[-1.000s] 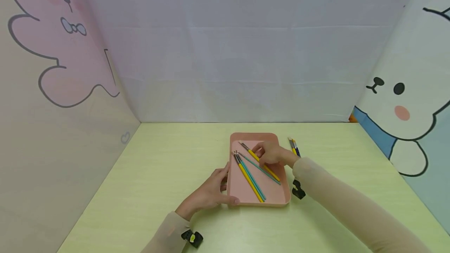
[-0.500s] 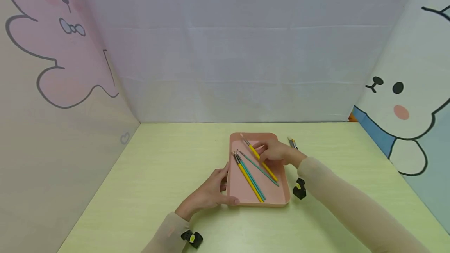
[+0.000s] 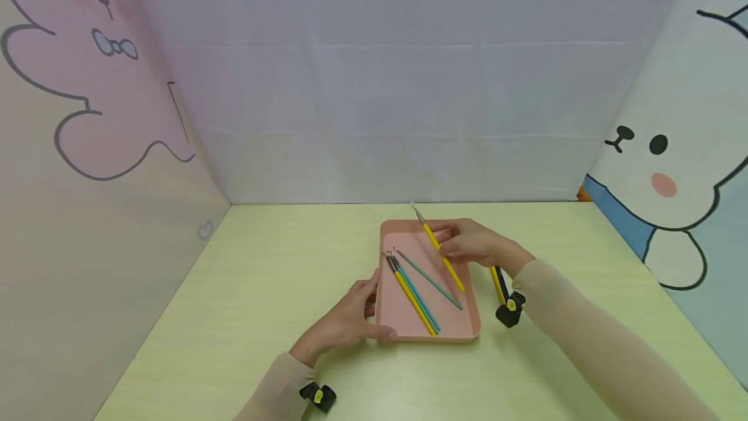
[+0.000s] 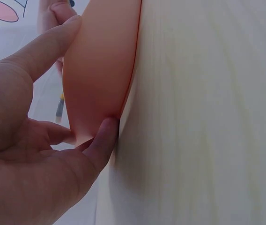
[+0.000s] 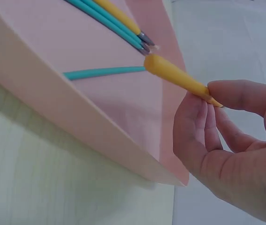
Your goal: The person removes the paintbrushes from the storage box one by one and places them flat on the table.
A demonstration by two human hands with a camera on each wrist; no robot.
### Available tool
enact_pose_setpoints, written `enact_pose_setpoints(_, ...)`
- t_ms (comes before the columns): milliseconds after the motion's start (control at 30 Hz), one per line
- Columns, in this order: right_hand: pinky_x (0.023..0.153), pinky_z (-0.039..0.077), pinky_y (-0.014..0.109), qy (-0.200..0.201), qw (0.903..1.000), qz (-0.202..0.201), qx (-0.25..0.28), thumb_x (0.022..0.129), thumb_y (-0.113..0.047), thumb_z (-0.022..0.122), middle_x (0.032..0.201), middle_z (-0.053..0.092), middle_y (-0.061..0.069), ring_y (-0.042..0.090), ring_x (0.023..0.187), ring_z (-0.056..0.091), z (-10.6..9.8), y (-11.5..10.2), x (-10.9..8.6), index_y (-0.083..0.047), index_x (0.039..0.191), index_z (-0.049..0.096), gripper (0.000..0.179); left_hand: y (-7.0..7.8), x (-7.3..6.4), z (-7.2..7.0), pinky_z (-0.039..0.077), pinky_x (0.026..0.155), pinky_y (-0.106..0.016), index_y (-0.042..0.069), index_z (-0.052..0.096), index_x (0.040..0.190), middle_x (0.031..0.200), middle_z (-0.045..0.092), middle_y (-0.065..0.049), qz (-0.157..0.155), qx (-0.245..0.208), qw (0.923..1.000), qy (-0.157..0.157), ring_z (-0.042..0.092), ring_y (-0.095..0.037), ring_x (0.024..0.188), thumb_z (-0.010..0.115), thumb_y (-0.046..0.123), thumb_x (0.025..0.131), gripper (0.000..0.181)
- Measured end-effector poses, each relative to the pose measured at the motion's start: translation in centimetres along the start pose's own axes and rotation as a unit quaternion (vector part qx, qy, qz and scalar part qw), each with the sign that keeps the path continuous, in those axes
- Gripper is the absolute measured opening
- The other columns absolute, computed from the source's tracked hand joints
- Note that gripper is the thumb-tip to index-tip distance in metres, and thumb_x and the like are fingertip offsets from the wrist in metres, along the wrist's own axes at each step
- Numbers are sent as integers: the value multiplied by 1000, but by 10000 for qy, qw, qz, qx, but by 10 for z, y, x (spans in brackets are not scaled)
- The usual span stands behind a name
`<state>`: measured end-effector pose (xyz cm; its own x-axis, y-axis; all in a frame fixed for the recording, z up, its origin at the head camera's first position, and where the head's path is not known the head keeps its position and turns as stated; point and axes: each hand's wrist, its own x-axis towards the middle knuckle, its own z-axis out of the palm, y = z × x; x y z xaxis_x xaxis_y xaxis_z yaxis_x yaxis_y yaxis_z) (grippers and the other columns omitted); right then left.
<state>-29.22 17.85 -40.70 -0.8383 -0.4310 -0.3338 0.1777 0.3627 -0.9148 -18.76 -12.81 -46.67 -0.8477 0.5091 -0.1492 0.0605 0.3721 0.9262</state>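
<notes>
My right hand pinches a yellow-handled paintbrush between thumb and fingers, raised over the pink tray. Its bristle tip points away past the tray's far rim; in the right wrist view the rounded yellow handle end faces the camera. My left hand grips the tray at its near left corner, thumb on the near rim and fingers along the left wall. Inside the tray lie a lone thin teal paintbrush and, side by side on the left, a yellow paintbrush with teal ones.
On the table right of the tray, yellow and dark blue handles lie partly under my right wrist. White cloth hangs behind the table, with cartoon-printed panels on both sides.
My right hand has lifted the yellow paintbrush from the tray floor and moved right with it, its tip rising past the far rim. My left hand has stayed on the tray.
</notes>
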Motion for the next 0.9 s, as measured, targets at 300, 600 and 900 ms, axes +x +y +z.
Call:
enact_pose_setpoints(300,99,60,35,135,9995,-96,284,103,-1,60,157,42,28,42,135,52,-12,6,-21,-8,166,34,69,1,1,-1,51,115,-36,20,3,172,160,27,-20,45,-25,10000,-48,53,-29,141,92,19,85,125)
enact_pose_setpoints(600,99,60,33,365,9989,-63,275,105,-5,60,157,39,31,36,127,58,-32,21,-42,-2,166,28,69,0,2,-1,52,113,-32,19,3,172,159,29,-20,66,20,9999,-88,53,-27,139,92,16,85,124)
enact_pose_setpoints(900,103,60,38,726,9969,78,290,107,-7,60,162,31,33,32,127,59,-50,37,-58,0,167,23,71,1,0,-1,51,115,-37,19,2,172,160,26,-22,98,-137,9998,-96,52,-29,140,91,13,86,125)
